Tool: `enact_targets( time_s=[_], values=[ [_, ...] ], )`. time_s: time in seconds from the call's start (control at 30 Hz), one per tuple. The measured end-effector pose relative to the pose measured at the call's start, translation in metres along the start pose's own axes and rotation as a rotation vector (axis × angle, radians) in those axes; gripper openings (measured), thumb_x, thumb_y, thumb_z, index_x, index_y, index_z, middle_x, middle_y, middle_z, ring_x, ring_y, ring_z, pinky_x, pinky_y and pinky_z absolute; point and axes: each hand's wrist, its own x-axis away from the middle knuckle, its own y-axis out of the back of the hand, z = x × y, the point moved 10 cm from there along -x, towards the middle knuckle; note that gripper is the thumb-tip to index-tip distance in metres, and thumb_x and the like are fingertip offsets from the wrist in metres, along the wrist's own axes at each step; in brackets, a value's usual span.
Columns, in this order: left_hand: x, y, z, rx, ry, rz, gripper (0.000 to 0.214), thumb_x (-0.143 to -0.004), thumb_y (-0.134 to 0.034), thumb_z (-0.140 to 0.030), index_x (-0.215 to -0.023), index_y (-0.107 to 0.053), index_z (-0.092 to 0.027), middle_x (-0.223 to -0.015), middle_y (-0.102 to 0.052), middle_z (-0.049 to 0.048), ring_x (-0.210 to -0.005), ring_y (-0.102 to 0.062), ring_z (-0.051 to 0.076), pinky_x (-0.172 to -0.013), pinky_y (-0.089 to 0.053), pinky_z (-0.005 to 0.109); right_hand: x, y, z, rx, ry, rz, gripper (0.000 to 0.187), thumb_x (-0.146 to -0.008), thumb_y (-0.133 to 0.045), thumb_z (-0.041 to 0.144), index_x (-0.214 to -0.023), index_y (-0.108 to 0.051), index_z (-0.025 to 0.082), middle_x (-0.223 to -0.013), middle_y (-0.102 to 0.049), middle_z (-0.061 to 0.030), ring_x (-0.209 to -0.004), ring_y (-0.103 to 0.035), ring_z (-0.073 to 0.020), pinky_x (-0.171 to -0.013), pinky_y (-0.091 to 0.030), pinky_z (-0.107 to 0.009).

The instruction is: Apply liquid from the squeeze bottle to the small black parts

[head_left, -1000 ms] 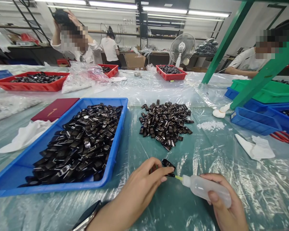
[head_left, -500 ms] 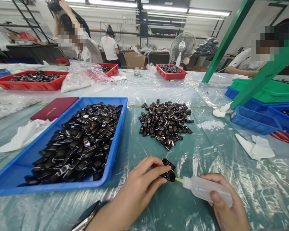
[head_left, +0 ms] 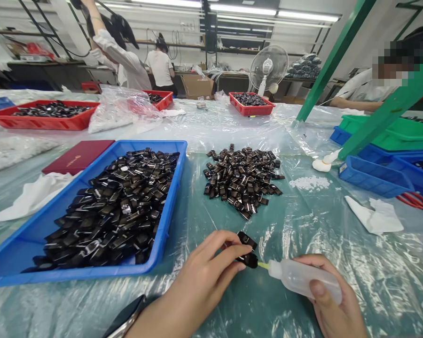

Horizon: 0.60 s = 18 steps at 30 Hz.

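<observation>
Between the thumb and fingers of my left hand (head_left: 211, 270) is a small glossy black plastic part (head_left: 250, 260). A second black part (head_left: 247, 240) shows just beyond it, against my fingers; whether it is gripped too I cannot tell. My right hand (head_left: 333, 291) is wrapped round a translucent squeeze bottle (head_left: 303, 278), lying nearly level. Its thin yellow-green nozzle (head_left: 263, 265) points left, its tip at the end of the held part. Farther off, a heap of similar dark parts (head_left: 243, 180) lies on the plastic-covered table (head_left: 268, 310).
A blue tray (head_left: 164, 234) full of black parts stands at left, beside a dark red box (head_left: 78, 157). White bits (head_left: 310, 183), a white cloth (head_left: 375, 216), red-handled pliers (head_left: 414, 199) and a small blue bin (head_left: 373, 176) lie at right, near a slanted green post (head_left: 391, 105).
My hands, the black part and the bottle hold almost the same pose. In the background, a person with raised arms has shifted and leaned over.
</observation>
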Motion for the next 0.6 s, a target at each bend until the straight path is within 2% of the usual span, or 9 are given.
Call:
enact_targets(
  time_s=[0.3, 0.6],
  values=[
    [-0.0007, -0.0008, 0.0018, -0.007, 0.003, 0.009, 0.028, -0.102, -0.047, -0.012, -0.127, -0.051, -0.026, -0.116, -0.053, 0.0065, -0.102, -0.057, 0.022, -0.082, -0.049, 0.033, -0.0001, 0.0019, 0.0089, 0.054, 0.061, -0.026, 0.055, -0.06, -0.072, 0.078, -0.077, -0.069, 0.025, -0.077, -0.056, -0.0042, -0.058, -0.05, -0.017, -0.05, -0.041, -0.026],
    [-0.0002, -0.0002, -0.0011, -0.03, -0.017, 0.002, 0.028, -0.102, -0.046, -0.011, -0.126, -0.051, -0.025, -0.114, -0.053, 0.0058, -0.099, -0.055, 0.021, -0.079, -0.048, 0.033, -0.0001, -0.0017, 0.0044, 0.034, 0.01, 0.002, 0.056, -0.059, -0.072, 0.078, -0.075, -0.068, 0.025, -0.074, -0.053, -0.0025, -0.058, -0.048, -0.0163, -0.052, -0.037, -0.025]
  ],
)
